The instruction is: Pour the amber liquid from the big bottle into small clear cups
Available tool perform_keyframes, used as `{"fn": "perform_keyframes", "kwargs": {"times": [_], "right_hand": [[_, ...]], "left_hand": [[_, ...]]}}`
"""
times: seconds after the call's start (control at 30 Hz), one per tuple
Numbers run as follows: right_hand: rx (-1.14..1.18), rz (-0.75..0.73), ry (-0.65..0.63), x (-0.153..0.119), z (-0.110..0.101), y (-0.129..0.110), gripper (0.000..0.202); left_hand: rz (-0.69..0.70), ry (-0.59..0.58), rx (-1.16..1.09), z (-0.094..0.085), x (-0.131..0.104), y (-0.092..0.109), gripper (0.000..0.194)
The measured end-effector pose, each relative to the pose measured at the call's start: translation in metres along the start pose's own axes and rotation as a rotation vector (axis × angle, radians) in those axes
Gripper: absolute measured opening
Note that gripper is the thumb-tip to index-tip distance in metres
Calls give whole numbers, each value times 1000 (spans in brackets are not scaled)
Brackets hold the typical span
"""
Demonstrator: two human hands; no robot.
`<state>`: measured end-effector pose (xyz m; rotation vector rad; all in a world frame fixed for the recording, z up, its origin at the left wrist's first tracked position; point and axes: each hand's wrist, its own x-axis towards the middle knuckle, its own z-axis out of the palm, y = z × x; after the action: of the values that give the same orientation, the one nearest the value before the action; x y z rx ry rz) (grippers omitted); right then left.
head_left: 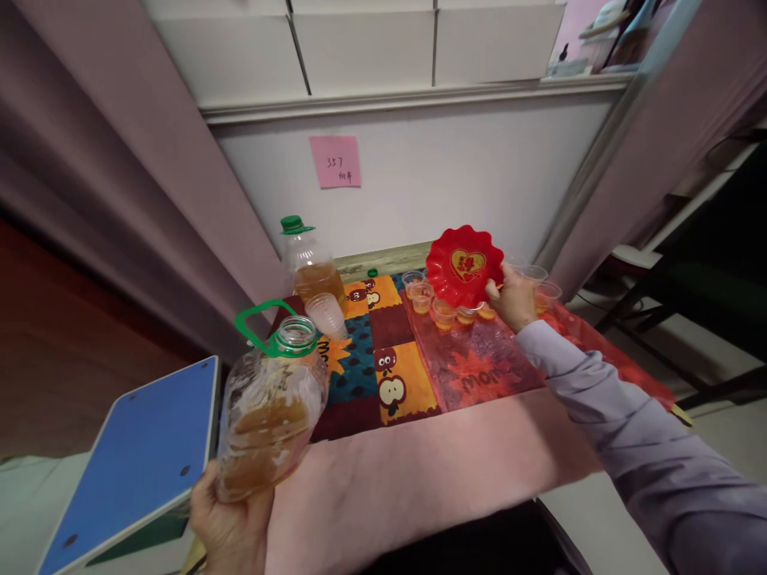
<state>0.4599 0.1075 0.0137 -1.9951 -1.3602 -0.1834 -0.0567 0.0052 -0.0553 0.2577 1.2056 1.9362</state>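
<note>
My left hand (231, 515) is closed around the base of a big clear plastic jug (264, 431), tilted slightly, with amber liquid inside. Its mouth has no cap, and a green handle (255, 327) loops beside the neck. In my right hand (518, 297) is a red scalloped plate (442, 259) with a gold heart print, pinched at its right edge. The plate is tipped up, showing its face to me. Several small clear plastic cups (444, 314) stand below and around it, some with amber liquid; those behind it are partly hidden.
A second jug (317, 275) with a green cap stands at the back left, beside a leaning stack of clear cups (327, 315). A loose green cap (372, 272) lies near the wall. Left is a blue board (144, 455); a patterned cloth (407, 383) covers the table.
</note>
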Motion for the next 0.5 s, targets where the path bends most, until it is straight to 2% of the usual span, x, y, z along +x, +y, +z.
{"fn": "perform_keyframes", "kwargs": {"times": [0.13,0.33,0.43,0.5], "right_hand": [[-47,-59,12,-5,3,-3,60],[-59,-143,40,-10,-1,-7,59],[14,-103,82,-15,-11,-14,55],[110,-53,50,-25,-15,-21,52]], "left_hand": [[-20,-1,2,2,-2,0,19],[55,-7,-2,2,-2,-2,19],[24,-35,15,-3,2,-4,21],[23,-77,27,-6,3,-6,25]]}}
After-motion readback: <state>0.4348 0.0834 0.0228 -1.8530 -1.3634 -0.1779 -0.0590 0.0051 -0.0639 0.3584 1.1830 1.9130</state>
